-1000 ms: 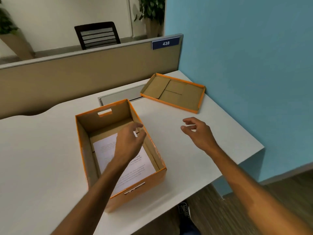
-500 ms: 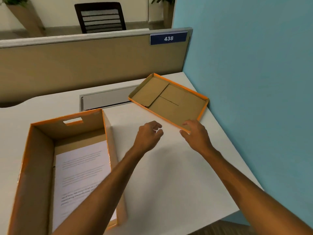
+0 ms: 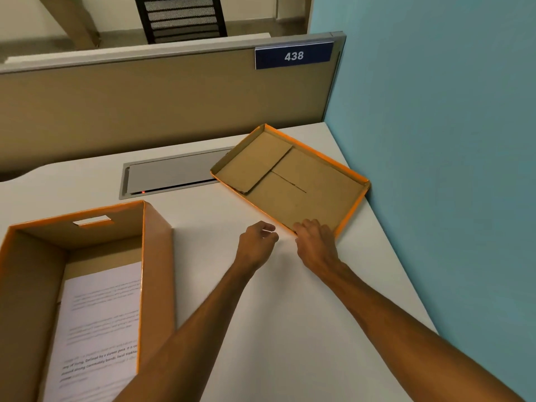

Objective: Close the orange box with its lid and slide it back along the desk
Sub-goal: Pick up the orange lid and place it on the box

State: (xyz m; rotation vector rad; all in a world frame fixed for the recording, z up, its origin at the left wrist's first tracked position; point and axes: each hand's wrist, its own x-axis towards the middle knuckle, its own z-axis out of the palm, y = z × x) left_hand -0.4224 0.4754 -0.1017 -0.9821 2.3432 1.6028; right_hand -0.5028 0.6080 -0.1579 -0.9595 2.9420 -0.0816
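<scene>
The lid (image 3: 293, 181), upturned at the desk's (image 3: 232, 285) far right corner, is apparently clamped by right hand (image 3: 314, 242) fingers for lifting; left hand (image 3: 256, 242) is held loosely curled, empty.

White desk (image 3: 261, 329) meets a tan partition (image 3: 159, 111), blue wall (image 3: 435, 111), black chair (image 3: 181, 18) beyond

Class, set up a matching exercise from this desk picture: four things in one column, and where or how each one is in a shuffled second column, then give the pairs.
Things:
1. lid
2. printed sheet
3. right hand
4. left hand

States:
A. inside the orange box
B. on the lid's near rim
C. upturned in the desk corner
D. just short of the lid, over the desk

Pairs: 1-C, 2-A, 3-B, 4-D
</scene>
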